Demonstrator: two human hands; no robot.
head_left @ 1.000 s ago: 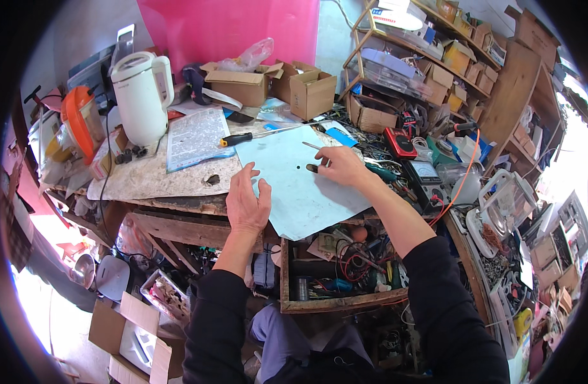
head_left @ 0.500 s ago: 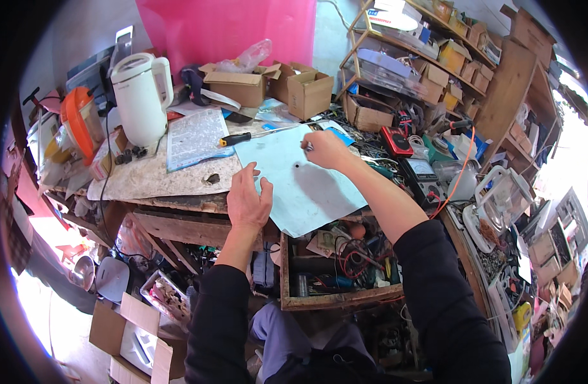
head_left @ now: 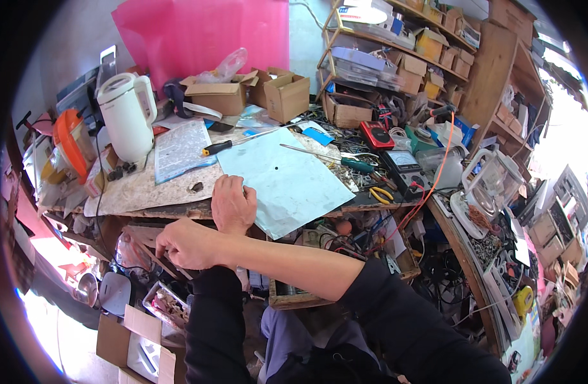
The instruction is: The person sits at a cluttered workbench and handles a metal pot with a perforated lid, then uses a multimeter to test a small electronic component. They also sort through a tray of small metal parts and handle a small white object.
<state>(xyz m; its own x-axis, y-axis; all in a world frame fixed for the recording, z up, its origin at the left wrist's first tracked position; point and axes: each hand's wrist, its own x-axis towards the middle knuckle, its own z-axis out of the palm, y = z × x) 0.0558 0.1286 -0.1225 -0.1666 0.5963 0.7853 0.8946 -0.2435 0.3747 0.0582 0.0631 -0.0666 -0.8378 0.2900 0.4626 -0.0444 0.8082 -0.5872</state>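
Observation:
A pale blue sheet (head_left: 297, 185) lies on the bench with a small black round spot (head_left: 276, 168) near its middle. My left hand (head_left: 234, 205) rests at the sheet's lower left edge, fingers forward and lightly bent, holding nothing visible. Crossing over the left wrist, my right hand (head_left: 186, 244) hangs left of it, in front of the bench edge. Its fingers curl downward, and what they may hold is hidden. Beyond the sheet lies a yellow-and-black handled screwdriver (head_left: 218, 148). A green-handled screwdriver (head_left: 357, 165) lies to the right, its shaft over the sheet's edge.
Yellow-handled pliers (head_left: 381, 195), a red multimeter (head_left: 376, 136) and an analog meter (head_left: 403, 164) sit to the right. An open drawer (head_left: 307, 301) full of cables juts out below. A white jug appliance (head_left: 125, 118) stands left; cardboard boxes (head_left: 286, 98) sit behind.
My right hand has swung from above the sheet leftward and nearer, across the left wrist. The left hand's fingers have drawn in. The view has shifted, uncovering the green-handled screwdriver and pliers.

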